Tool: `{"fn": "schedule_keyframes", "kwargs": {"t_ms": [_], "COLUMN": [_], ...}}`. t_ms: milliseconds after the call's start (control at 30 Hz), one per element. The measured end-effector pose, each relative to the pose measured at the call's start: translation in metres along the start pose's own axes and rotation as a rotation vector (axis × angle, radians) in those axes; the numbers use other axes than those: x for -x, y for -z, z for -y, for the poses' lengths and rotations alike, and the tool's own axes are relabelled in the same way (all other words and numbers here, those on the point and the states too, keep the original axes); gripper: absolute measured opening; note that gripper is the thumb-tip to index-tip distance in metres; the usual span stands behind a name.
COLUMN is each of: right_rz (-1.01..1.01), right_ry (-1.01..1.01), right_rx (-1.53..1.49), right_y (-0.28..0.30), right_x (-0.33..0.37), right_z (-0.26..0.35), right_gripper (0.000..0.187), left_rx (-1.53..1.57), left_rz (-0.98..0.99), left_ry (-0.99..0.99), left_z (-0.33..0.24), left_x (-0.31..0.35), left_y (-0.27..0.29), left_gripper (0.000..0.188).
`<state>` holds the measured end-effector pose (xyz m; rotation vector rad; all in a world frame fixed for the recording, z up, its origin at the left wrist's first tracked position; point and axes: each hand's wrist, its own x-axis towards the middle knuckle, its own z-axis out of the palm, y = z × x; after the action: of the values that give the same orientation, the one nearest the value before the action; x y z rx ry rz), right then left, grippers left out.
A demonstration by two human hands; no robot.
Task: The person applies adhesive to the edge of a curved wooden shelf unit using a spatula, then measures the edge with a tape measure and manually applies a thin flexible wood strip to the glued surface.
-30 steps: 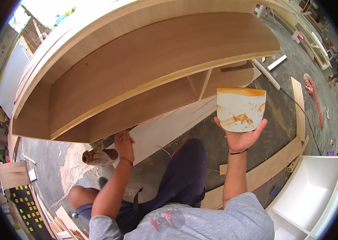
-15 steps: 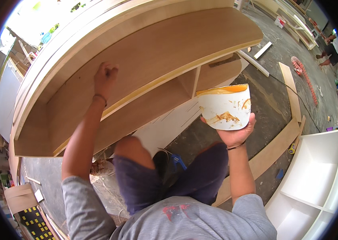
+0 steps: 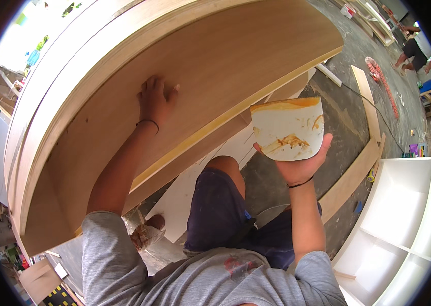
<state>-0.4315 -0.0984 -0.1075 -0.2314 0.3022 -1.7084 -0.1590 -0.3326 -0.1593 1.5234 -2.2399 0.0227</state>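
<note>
My right hand [image 3: 304,164] holds up a flat white putty spreader [image 3: 286,130], straight along its top and rounded below. Orange-brown paste coats its straight edge and streaks its face. The thumb lies along its right side; other fingers are hidden behind it. To the left, my left hand [image 3: 157,102] rests against the inner wooden panel [image 3: 215,61] of a large curved cabinet, with fingers apart and nothing visible in them. A yellowish strip [image 3: 241,115] runs along the panel's near edge.
A white shelf unit [image 3: 399,204] stands at lower right. Wooden strips [image 3: 350,176] and a dark cable [image 3: 373,104] lie on the floor beyond the spreader. Red-striped coiled hose [image 3: 382,84] lies farther right. Another person [image 3: 415,53] is at the far right.
My left hand has gone from curled fingers to spread ones and moved right along the panel. My body has shifted closer to the cabinet. The spreader stays in my right hand.
</note>
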Motion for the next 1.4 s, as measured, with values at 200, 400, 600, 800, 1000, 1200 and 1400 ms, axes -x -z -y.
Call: {"fn": "schedule_keyframes", "kwargs": {"t_ms": [200, 400, 600, 800, 1000, 1200, 1400], "right_rz": [0.033, 0.317, 0.176, 0.237, 0.233, 0.269, 0.295], "right_ry": [-0.004, 0.191, 0.251, 0.161, 0.048, -0.075, -0.128], "right_rx": [1.044, 2.49, 2.584, 2.571, 2.619, 2.629, 2.657], "right_y": [0.001, -0.037, -0.02, -0.017, -0.047, -0.049, -0.053], "right_x": [-0.005, -0.024, -0.037, -0.04, -0.048, -0.058, -0.066], "right_z": [0.005, -0.022, -0.033, -0.034, -0.029, -0.036, -0.028], "right_gripper": [0.087, 0.068, 0.067, 0.067, 0.066, 0.063, 0.065], "left_rx": [-0.004, 0.012, 0.039, 0.061, 0.07, 0.063, 0.049], "left_rz": [0.03, 0.08, 0.068, 0.041, 0.037, 0.028, 0.013], "left_ry": [0.0, -0.01, -0.023, -0.025, -0.02, -0.01, -0.019], "left_z": [0.002, 0.001, 0.001, 0.006, 0.004, 0.006, 0.005], "left_x": [0.001, -0.002, -0.001, 0.002, 0.002, 0.001, 0.001], "left_y": [0.008, 0.006, 0.005, 0.001, 0.006, 0.003, -0.002], "left_gripper": [0.049, 0.051, 0.052, 0.05, 0.051, 0.05, 0.048]}}
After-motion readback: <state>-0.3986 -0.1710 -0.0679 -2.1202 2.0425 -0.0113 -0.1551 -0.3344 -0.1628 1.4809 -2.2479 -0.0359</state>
